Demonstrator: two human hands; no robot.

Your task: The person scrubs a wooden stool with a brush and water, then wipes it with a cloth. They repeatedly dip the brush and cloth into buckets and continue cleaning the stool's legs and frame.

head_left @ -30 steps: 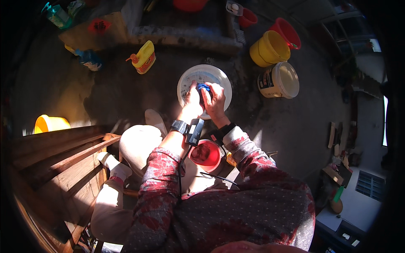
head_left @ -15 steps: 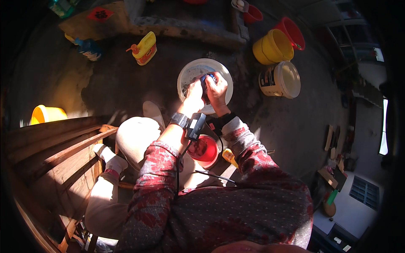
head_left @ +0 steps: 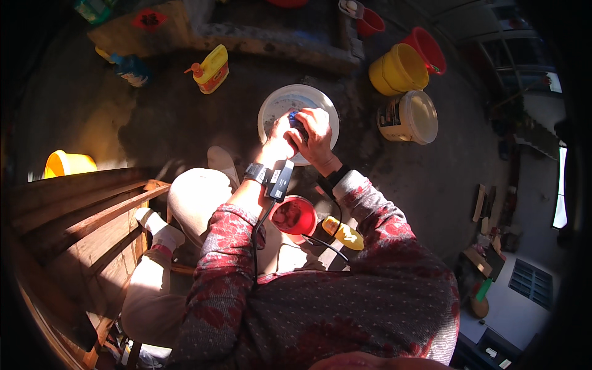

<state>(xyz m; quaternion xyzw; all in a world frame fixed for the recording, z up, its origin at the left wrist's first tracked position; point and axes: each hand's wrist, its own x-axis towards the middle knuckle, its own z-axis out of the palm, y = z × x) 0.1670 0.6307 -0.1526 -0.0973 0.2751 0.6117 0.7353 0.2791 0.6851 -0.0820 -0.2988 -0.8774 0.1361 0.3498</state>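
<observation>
Both my hands meet over a white round basin (head_left: 279, 100) that stands on the dark ground in front of me. My left hand (head_left: 277, 139) and my right hand (head_left: 316, 138) are closed together around a small blue object (head_left: 296, 118), held over the basin's near side. What the blue object is cannot be made out, because my fingers hide most of it. A dark device with a cable is strapped at my left wrist (head_left: 275, 177). A red bowl (head_left: 293, 216) sits low between my knees, under my forearms.
A yellow bucket (head_left: 399, 68), a red bucket (head_left: 425, 45) and a white bucket (head_left: 410, 117) stand to the right of the basin. A yellow bottle (head_left: 212, 68) lies far left of it. Wooden slats (head_left: 74, 216) and a yellow tub (head_left: 66, 164) are on my left.
My hands have stayed over the basin on the blue object, with only small shifts of the fingers. The view has tilted slightly.
</observation>
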